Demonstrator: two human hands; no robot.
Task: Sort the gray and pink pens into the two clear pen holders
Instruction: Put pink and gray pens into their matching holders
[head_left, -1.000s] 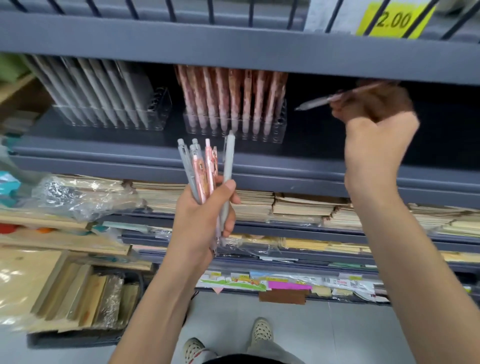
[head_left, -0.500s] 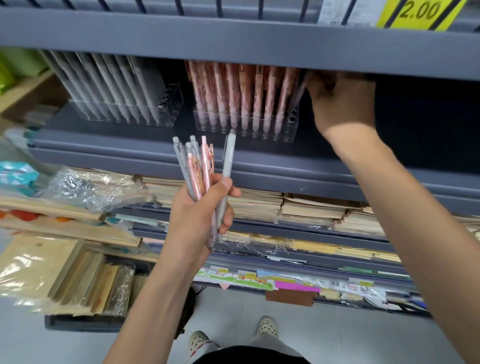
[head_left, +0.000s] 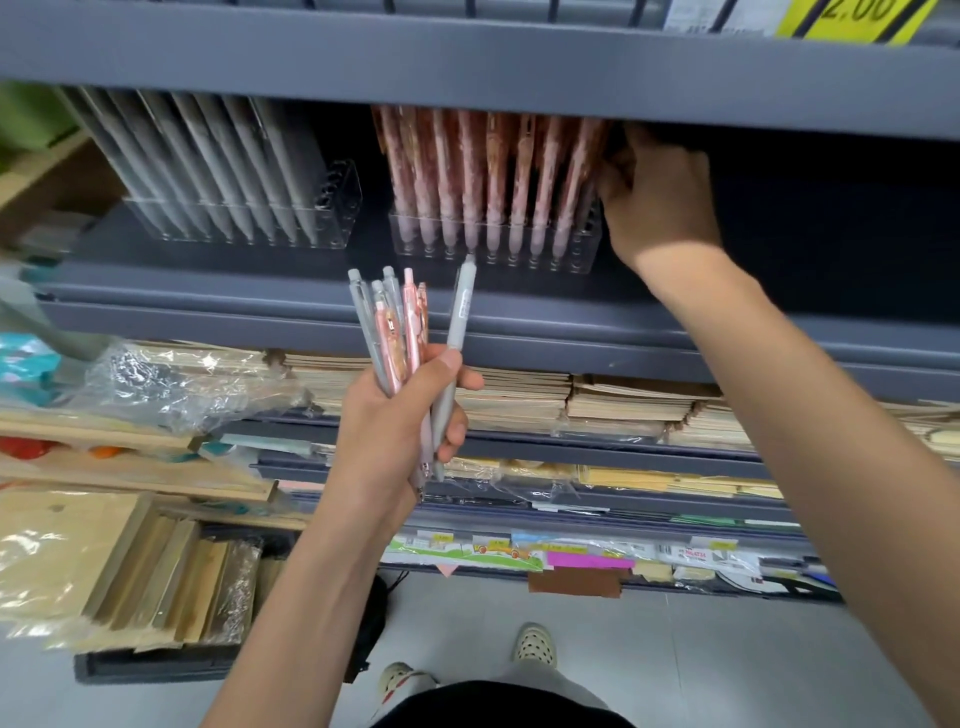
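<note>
left hand (head_left: 400, 431) grips upright pens (head_left: 395, 332) mid-frame; right hand (head_left: 660, 202), grip unclear, is nearer the pink-pen holder (head_left: 584, 257), upper right.

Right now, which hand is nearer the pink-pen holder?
Right. The right hand is at the right end of the pink-pen holder. The left hand is lower, in front of the shelf, gripping a bunch of pens.

1. Yellow price tag (head_left: 857, 18) on the top shelf edge, upper right.
2. Tan notebook stacks (head_left: 623, 397) on a lower shelf.
3. Crinkled plastic (head_left: 171, 379) at left.
4. Wrapped wooden boards (head_left: 156, 582), lower left.
5. Pale shoes (head_left: 535, 644) on gray floor (head_left: 727, 665).
</note>
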